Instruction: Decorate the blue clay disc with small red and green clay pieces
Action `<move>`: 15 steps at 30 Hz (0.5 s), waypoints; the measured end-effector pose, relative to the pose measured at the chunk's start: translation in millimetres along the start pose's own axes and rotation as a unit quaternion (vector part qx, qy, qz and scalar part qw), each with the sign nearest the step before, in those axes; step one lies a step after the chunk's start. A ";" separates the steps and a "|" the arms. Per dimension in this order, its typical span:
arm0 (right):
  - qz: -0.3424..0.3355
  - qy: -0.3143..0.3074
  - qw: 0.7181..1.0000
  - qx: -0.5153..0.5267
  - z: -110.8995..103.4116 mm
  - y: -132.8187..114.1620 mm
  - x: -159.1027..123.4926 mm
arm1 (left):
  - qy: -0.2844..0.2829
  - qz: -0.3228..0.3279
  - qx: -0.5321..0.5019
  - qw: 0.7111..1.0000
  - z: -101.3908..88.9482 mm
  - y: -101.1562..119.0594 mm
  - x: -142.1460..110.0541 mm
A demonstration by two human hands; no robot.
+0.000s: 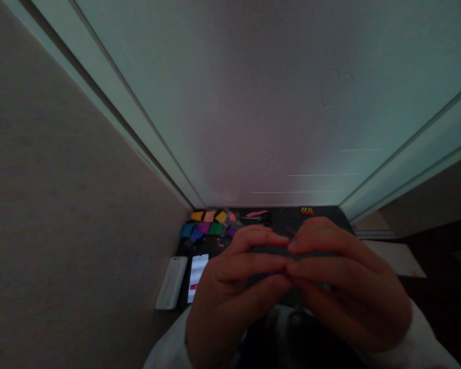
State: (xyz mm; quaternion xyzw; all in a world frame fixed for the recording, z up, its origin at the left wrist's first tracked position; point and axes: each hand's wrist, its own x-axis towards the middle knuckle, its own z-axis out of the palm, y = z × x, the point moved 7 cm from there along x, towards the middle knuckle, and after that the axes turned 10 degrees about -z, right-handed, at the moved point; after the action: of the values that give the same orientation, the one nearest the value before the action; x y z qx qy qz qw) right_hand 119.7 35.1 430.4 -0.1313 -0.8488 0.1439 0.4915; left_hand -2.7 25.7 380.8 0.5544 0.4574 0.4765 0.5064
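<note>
Both hands meet fingertip to fingertip above the dark table. My left hand has its thumb and fingers pressed close in a pinch. Opposite it, my right hand is pinched too, its fingertips touching those of the left. A tiny bluish sliver shows between the left thumb and forefinger. What the two hands hold is mostly hidden behind the fingers, too small and dim to name.
Coloured packets lie at the table's back left, beside scissors and a pink strip. A small yellow-dotted item sits farther right. A lit phone and a white case lie left. A white panel with hearts rises behind.
</note>
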 end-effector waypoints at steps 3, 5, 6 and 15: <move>0.007 0.003 1.000 0.003 -0.5 0.7 -0.8 | -0.001 0.003 -0.025 1.000 0.9 -2.4 -0.7; 0.007 0.007 1.000 0.001 -1.7 0.6 -0.6 | 0.004 -0.001 -0.040 0.999 1.3 -4.1 -0.8; 0.007 0.010 1.000 -0.002 -2.4 0.6 -0.4 | 0.011 -0.003 -0.045 0.999 1.0 -4.6 -0.7; 0.006 0.017 1.000 0.000 -1.9 3.0 0.4 | 0.093 0.052 -0.011 0.994 -2.9 4.6 -4.7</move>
State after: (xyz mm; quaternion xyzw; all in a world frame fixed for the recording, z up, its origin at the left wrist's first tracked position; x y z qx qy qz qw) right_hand 121.4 38.2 430.5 -0.1387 -0.8394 0.1447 0.5051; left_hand -6.1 21.0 385.3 0.5251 0.4675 0.5567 0.4424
